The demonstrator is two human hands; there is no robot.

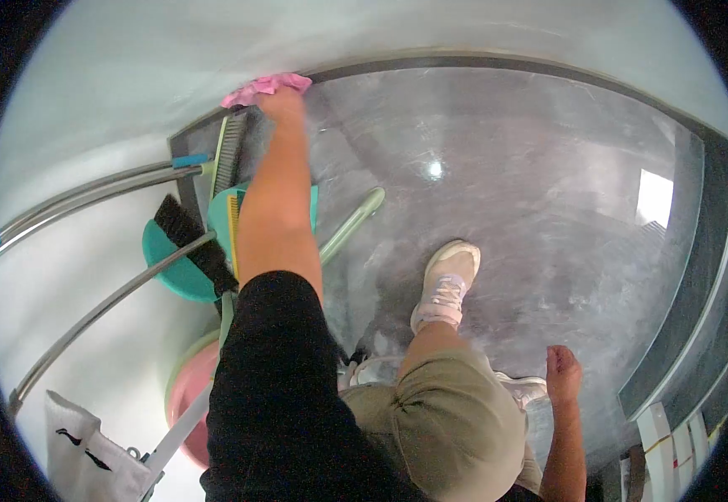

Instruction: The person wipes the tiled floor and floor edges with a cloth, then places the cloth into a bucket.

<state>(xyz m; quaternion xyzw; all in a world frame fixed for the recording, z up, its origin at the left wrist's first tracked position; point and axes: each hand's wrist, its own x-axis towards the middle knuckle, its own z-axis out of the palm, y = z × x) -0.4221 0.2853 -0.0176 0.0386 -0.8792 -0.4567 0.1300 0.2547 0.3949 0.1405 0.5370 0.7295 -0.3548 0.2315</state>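
My left hand (282,104) is stretched far forward, closed on a pink cloth (268,86). The cloth is pressed at the foot of the pale wall, by the dark skirting strip (431,61). Just below that hand stands a broom with grey bristles (230,151). My left forearm passes over a teal dustpan (222,219) and partly hides it. My right hand (563,372) hangs low at my right side, above the floor. Its fingers are curled in, and nothing shows in them.
Left of me, metal poles (113,314), a black-bristled broom (192,243), a pink basin (192,389) and a white cloth with black marks (88,448) crowd the wall. A pale green handle (355,222) lies over the grey floor (531,192). A dark ledge (673,309) runs along the right.
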